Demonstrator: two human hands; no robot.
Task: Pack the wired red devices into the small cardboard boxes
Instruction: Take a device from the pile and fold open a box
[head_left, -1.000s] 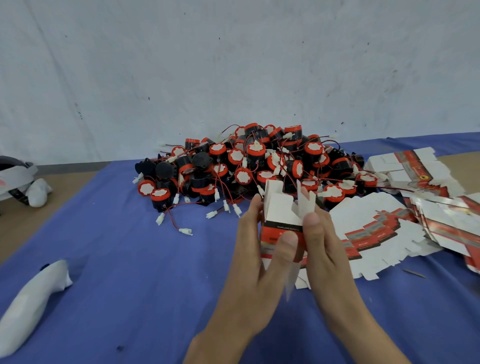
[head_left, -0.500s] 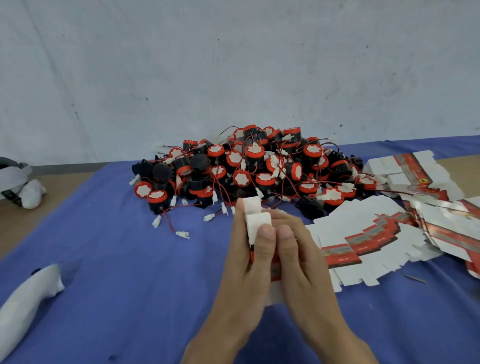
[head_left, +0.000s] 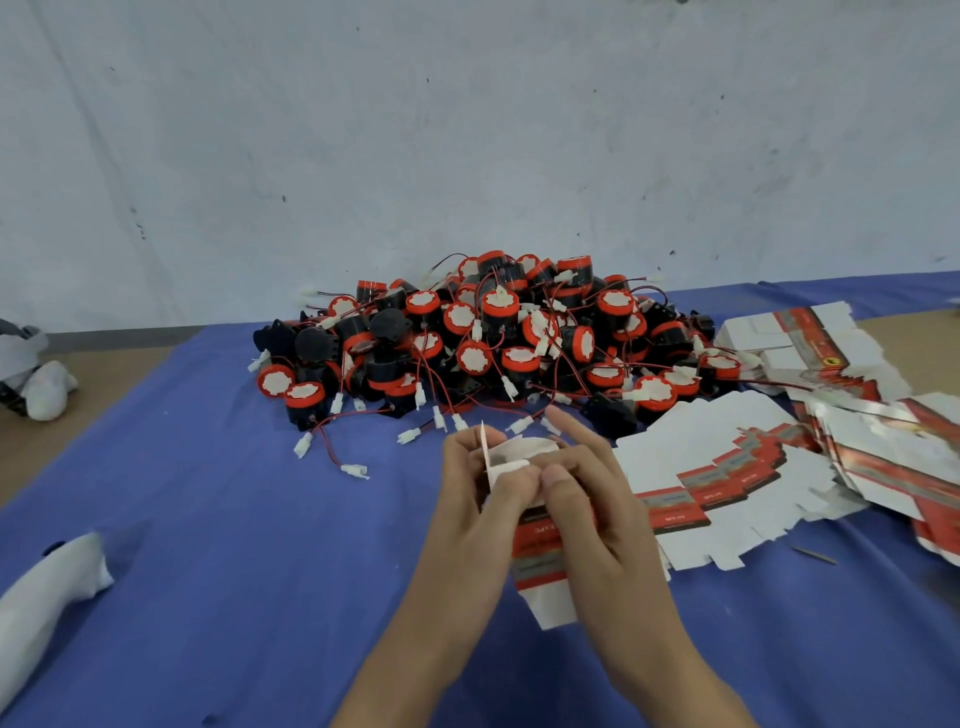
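Head view, left to right. A white padded object (head_left: 47, 587) lies at the near left edge of the blue cloth (head_left: 234, 519), with another white item (head_left: 44, 382) beyond it on the bare tabletop. At centre back, the pile of wired red devices (head_left: 498, 338) rests on the cloth, its leads and white connectors trailing toward the person.

In front of the pile, the left hand (head_left: 467, 514) grips the small cardboard box (head_left: 537, 551), fingers curled round its left side and thumb pressed onto the far-end flaps. The right hand (head_left: 597, 499) holds the box's right side, its thumb set just beside the left thumb and its index finger extended over the far end.

A second ago the box stood upright with its flaps raised. Half a second ago both thumbs bore down on them. Now the box is tipped away, one flap curved over the opening and a side flap (head_left: 485, 447) still erect. The near end hangs unfolded. Whether a device is inside cannot be told. This end is judged part-closed, so no box is yet packed.

At right, flat box blanks (head_left: 727, 467) fan across the cloth.
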